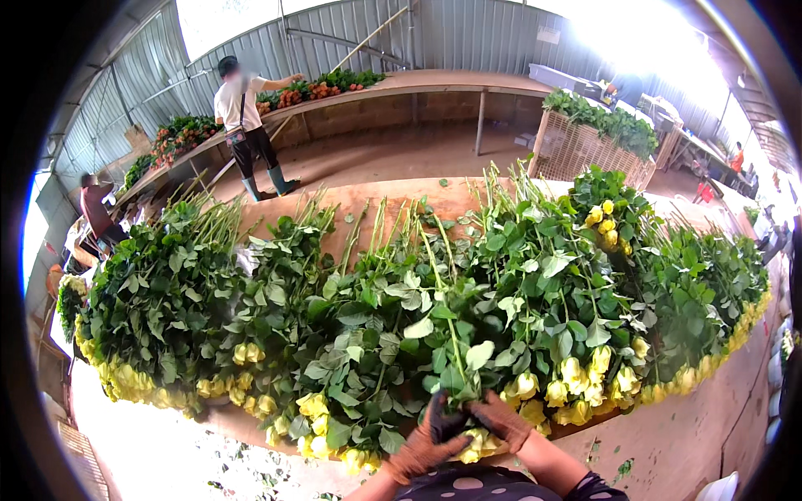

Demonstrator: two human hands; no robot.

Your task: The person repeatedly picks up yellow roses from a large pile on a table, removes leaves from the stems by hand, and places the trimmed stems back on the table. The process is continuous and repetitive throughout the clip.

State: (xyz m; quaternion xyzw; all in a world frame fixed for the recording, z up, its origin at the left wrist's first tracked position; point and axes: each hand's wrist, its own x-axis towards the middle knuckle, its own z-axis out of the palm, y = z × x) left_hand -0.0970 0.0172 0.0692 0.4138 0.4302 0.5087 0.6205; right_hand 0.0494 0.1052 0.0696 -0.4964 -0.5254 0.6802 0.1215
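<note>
Both my hands are gloved and meet at the near edge of a wooden table, around the top of a long-stemmed yellow rose (454,334). My left hand (428,441) is closed, its dark fingers bent about the stem just under the bloom. From the other side my right hand (503,420) closes on the same rose, with its fingertips partly hidden by leaves. Yellow blooms (473,449) show between my wrists; whether they belong to the held rose I cannot tell. The stem points away from me over other leafy roses.
Heaps of yellow roses (167,309) lie on both sides, blooms toward me. More roses (576,317) crowd my right. Bare wood (334,200) shows on the table's far side. Beyond are a person (242,117) at a long bench (434,81) with orange flowers, and a slatted crate (576,150).
</note>
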